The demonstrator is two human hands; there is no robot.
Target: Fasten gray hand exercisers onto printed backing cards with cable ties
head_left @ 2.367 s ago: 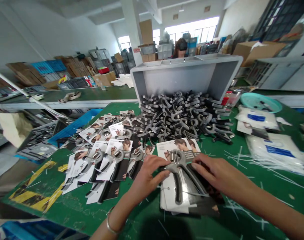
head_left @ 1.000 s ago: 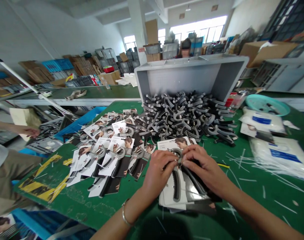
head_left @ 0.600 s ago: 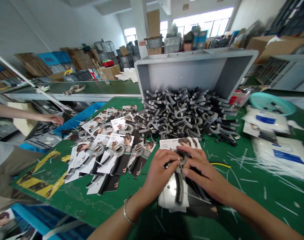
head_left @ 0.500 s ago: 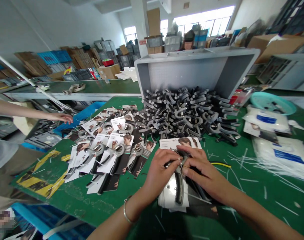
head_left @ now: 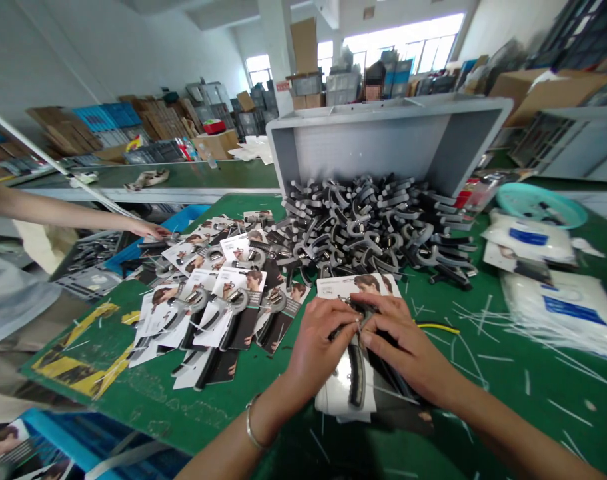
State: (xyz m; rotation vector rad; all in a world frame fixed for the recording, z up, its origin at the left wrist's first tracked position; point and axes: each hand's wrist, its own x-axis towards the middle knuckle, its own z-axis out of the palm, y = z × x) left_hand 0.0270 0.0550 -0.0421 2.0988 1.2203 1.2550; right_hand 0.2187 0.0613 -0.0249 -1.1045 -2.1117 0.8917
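Note:
Directly in front of me a hand grip strengthener (head_left: 356, 381) lies on a printed card (head_left: 332, 395), at the top of a small stack of cards. My left hand (head_left: 313, 337) is closed, thumb and fingers pinching a thin white cable tie (head_left: 357, 321) by the tool's spring end. Against it, my right hand (head_left: 400, 347) pinches at the same spot, its fingers over the grip's upper part. Both hands hide much of the spring. To the left, carded hand grips (head_left: 228, 303) lie overlapping; beyond my hands is a heap of loose hand grips (head_left: 353, 227).
A grey crate (head_left: 368, 143) lies tipped behind the heap. Yellow-handled pliers (head_left: 438, 327) lie right of my hand, among scattered white ties (head_left: 496, 359). Bags of ties (head_left: 573, 307) and a turquoise basin (head_left: 540, 203) stand at right. A co-worker's hand (head_left: 150, 230) reaches in at left.
The co-worker's hand at left has moved right and down onto the carded grips. My two hands stay pinched at the same place with hardly any shift.

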